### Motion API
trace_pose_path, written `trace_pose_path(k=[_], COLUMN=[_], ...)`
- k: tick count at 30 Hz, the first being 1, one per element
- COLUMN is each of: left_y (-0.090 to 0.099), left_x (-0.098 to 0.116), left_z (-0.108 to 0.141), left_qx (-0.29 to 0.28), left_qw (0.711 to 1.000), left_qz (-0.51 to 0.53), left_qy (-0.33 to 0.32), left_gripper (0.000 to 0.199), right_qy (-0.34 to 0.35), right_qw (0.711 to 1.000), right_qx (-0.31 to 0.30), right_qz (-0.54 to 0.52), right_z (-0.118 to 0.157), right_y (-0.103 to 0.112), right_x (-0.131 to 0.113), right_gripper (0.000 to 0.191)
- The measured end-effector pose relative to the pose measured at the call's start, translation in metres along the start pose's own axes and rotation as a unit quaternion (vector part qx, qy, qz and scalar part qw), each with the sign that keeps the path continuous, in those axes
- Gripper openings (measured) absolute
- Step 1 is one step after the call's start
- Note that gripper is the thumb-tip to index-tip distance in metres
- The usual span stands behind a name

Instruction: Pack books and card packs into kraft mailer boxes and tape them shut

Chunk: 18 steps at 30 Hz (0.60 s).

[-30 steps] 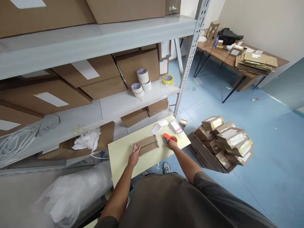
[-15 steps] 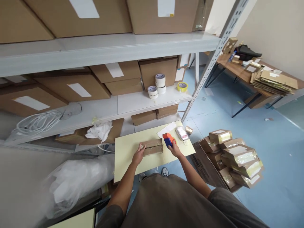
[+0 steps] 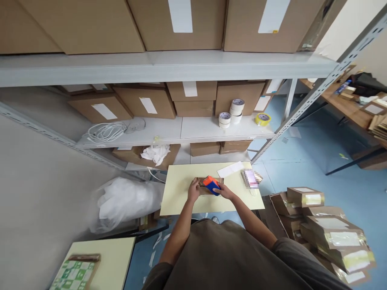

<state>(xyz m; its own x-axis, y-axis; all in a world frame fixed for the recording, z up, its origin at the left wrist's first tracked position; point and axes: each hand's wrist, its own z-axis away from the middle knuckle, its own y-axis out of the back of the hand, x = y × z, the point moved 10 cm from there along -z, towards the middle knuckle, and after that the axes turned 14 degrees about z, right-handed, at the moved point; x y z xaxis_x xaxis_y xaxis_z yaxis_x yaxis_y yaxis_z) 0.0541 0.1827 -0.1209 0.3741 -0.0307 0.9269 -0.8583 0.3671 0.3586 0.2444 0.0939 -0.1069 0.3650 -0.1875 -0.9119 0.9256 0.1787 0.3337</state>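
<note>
A small brown cardboard box (image 3: 207, 191) lies on the pale yellow table (image 3: 178, 201). My left hand (image 3: 194, 190) is at the box's left end, its fingers closed against the edge. Over the box, my right hand (image 3: 223, 190) grips an orange and blue tape dispenser (image 3: 212, 185), which hides part of the box top. A white sheet (image 3: 230, 169) lies behind the box on the table, and a blurred-out item (image 3: 251, 178) sits at the right end.
Grey shelving (image 3: 169, 67) with large cartons stands across the front. White tape rolls (image 3: 224, 119) and a yellow roll (image 3: 263, 119) rest on the middle shelf. Packed boxes (image 3: 335, 231) are piled at right. Wrapped white plastic (image 3: 127, 203) lies left of the table.
My right hand has brought the tape dispenser left from beside the box to over it. My left hand stays at the box's left end. The camera view has shifted left.
</note>
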Motion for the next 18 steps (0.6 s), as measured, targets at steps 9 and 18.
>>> trace_pose_path(k=[9, 18], left_y=[-0.014, -0.037], left_x=[0.048, 0.061], left_z=[-0.020, -0.017], left_qx=[-0.115, -0.154], left_qw=[0.971, 0.961], left_qz=[0.208, 0.218], left_qy=[0.028, 0.067], left_gripper=[0.043, 0.039], right_qy=[-0.006, -0.008], right_qw=[1.000, 0.999], right_qx=[-0.020, 0.001], right_qz=[-0.024, -0.037], right_z=[0.010, 0.030], right_y=[0.009, 0.015], right_x=[0.001, 0.016], right_gripper=[0.064, 0.056])
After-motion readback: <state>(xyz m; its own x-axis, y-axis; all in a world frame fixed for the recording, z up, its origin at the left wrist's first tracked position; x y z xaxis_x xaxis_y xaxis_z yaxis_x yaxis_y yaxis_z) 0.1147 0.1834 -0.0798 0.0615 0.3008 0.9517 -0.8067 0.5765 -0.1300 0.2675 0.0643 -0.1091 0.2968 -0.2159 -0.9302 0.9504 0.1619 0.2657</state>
